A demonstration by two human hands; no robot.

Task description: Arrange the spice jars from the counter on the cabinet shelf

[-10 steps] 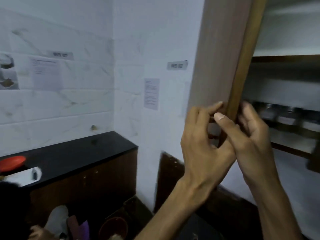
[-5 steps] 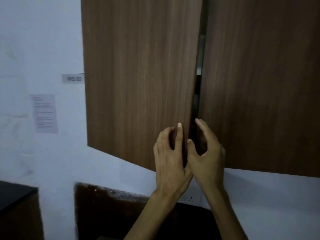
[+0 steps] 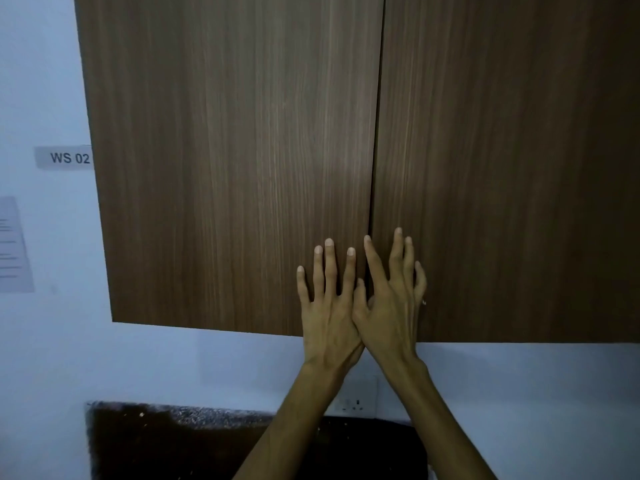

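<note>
A brown wood-grain wall cabinet fills the view, with both doors closed. The left door [image 3: 228, 161] and the right door [image 3: 502, 161] meet at a thin vertical seam. My left hand [image 3: 329, 306] lies flat on the lower corner of the left door, fingers spread. My right hand [image 3: 391, 299] presses flat on the lower corner of the right door, touching the left hand at the thumbs. Neither hand holds anything. The shelf and the spice jars are hidden behind the doors.
White wall surrounds the cabinet, with a "WS 02" label [image 3: 65, 157] and a printed sheet [image 3: 14, 244] at the left. Below the cabinet is a wall socket [image 3: 356, 403] and a dark backsplash panel [image 3: 166, 441].
The cabinet stood open with jars visible on the shelf a second ago. Both doors have swung shut, and my hands went from gripping the door edges to lying flat on the fronts.
</note>
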